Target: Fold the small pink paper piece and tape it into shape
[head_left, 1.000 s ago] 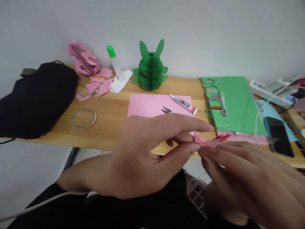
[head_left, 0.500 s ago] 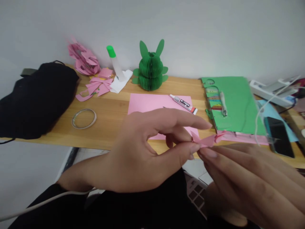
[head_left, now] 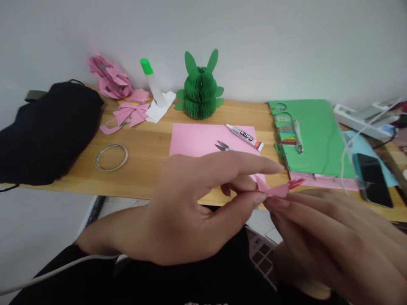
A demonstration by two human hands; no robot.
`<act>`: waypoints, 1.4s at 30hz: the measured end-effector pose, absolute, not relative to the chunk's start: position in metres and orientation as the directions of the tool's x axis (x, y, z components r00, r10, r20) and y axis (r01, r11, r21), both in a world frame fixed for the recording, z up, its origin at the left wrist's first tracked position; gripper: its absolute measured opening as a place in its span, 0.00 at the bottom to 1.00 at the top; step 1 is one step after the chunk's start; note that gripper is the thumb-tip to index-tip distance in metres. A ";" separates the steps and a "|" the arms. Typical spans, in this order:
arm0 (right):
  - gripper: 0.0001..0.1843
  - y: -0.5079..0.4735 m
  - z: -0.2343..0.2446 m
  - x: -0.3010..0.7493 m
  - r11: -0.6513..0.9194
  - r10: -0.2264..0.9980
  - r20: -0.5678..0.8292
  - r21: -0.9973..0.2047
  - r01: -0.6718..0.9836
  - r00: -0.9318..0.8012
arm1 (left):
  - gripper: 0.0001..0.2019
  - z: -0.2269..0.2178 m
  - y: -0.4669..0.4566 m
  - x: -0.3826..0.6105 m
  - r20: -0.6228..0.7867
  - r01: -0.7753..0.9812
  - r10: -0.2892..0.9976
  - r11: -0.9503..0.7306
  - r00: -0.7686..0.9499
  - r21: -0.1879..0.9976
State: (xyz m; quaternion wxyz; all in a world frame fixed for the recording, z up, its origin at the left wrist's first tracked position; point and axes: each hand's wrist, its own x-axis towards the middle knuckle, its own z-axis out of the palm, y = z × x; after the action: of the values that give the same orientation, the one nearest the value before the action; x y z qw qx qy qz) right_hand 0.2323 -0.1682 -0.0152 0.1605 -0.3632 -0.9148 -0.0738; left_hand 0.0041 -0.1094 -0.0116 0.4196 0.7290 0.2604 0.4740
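A small folded piece of pink paper (head_left: 277,189) is held in the air just off the table's front edge. My left hand (head_left: 203,203) pinches its left end between thumb and fingers, the index finger stretched out above it. From the lower right, my right hand (head_left: 330,233) grips the same piece near its middle with the fingertips. Behind my left hand lies a pink sheet (head_left: 193,137) with a glue tube (head_left: 244,136) marked B-7000 on it. The dark blades of small scissors (head_left: 223,146) show there too, their handles hidden by my hand.
A green paper rabbit (head_left: 201,95) stands at the back. Leftward are a glue stick (head_left: 154,82), pink scraps (head_left: 132,113), a tape roll (head_left: 111,157) and a black bag (head_left: 47,133). Green sheets (head_left: 321,140), a phone (head_left: 372,180) and a white cable (head_left: 346,156) lie right.
My left hand has dipped slightly, so more of the scissors' blades show. The pink piece's right end has turned a little. Both hands keep their hold.
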 end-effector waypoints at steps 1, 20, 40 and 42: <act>0.34 -0.168 -0.015 0.232 0.719 0.649 0.348 0.008 0.694 -0.677 | 0.14 -0.011 -0.109 0.004 0.476 -0.006 0.776 -0.520 0.415 0.854; 0.31 -0.175 -0.012 0.233 0.701 0.673 0.359 -0.028 0.713 -0.647 | 0.14 -0.016 -0.113 0.008 0.521 0.013 0.790 -0.554 0.322 0.832; 0.15 -0.175 -0.008 0.197 0.473 0.850 0.403 -0.303 0.827 -0.339 | 0.13 -0.020 -0.112 0.006 0.579 0.056 0.733 -0.635 0.356 0.770; 0.15 -0.174 -0.009 0.196 0.467 0.853 0.405 -0.313 0.827 -0.328 | 0.14 -0.022 -0.113 0.007 0.573 0.054 0.737 -0.629 0.357 0.775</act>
State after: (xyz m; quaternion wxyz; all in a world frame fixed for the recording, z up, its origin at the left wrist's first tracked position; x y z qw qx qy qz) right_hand 0.1960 -0.1738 -0.0094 0.2641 -0.5158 -0.8146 0.0247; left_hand 0.0067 -0.1126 -0.0218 0.3405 0.7501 0.2636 0.5019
